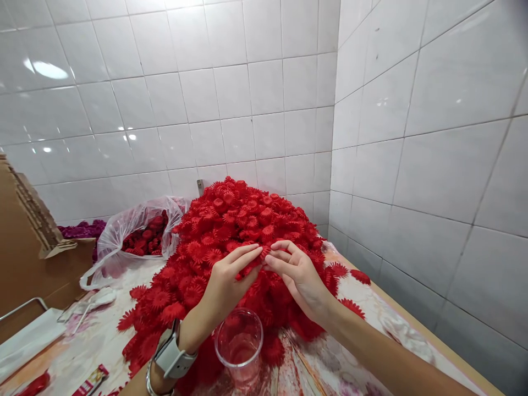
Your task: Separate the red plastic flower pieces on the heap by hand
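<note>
In front of the large pile of red fabric flowers (247,212), my two hands meet fingertip to fingertip. Between them is a small red fabric flower (265,252) with a fringed edge. My left hand (233,275) pinches its left side, a watch and a bracelet on the wrist. From the right, my right hand (299,278) closes thumb and fingers on the same flower. Part of it is hidden by the fingertips. Just below the hands stands a clear plastic cup (239,344), with what looks like clear liquid inside.
A clear plastic bag (117,236) of darker red flowers lies left of the pile, near purple pieces (82,229). Cardboard (25,231) stands at far left. A wrapper (91,380) and thin sticks (305,363) lie in front. Tiled walls (396,165) bound the back and right.
</note>
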Demonstrator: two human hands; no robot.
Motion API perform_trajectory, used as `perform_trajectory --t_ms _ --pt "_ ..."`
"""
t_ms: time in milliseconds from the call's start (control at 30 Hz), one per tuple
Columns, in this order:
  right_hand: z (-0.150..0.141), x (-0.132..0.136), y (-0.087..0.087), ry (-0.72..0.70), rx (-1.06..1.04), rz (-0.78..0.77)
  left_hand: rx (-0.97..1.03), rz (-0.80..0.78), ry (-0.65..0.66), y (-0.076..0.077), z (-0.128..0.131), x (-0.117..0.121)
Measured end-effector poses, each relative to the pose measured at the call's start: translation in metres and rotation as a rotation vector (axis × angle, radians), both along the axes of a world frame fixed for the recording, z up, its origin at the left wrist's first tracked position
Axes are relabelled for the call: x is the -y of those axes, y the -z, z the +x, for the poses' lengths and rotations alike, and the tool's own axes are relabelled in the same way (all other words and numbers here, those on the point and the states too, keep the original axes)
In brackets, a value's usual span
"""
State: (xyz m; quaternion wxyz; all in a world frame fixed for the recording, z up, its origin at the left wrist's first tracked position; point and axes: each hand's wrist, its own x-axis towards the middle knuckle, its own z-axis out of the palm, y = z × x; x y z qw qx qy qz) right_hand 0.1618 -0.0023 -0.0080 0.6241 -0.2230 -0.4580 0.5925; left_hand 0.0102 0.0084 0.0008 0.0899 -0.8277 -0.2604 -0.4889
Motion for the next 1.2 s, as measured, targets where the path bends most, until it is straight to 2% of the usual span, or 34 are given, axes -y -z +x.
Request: perform_trajectory --t_ms 100,200,433,533,633,833,1033,1200 --pt "0.0 0.0 0.001 0.082 0.05 -0.019 0.003 -0.094 0.004 -0.001 0.002 0.004" --pt "0.0 -0.001 0.002 0.114 0.055 -0.024 0.051 -0.254 0.016 -0.004 0.004 0.009" --pt "0.001 -0.003 0.002 0.065 0.04 -0.013 0.323 -0.68 0.118 -0.005 0.006 0.009" --pt "0.002 -0.003 0.002 0.045 0.04 -0.001 0.389 -0.791 0.163 -0.003 0.007 0.008" --pt "0.003 -0.003 0.002 0.054 0.076 0.023 0.432 -0.868 0.192 -0.003 0.007 0.008" --pt "0.004 -0.002 0.001 0.086 0.286 0.142 0.518 -1.026 0.217 -0.008 0.007 0.008" --pt "0.004 -0.002 0.002 0.115 0.334 0.171 0.578 -1.088 0.246 -0.007 0.007 0.006" --pt "0.004 0.0 -0.002 0.095 0.314 0.134 0.581 -1.05 0.207 -0.006 0.008 0.004"
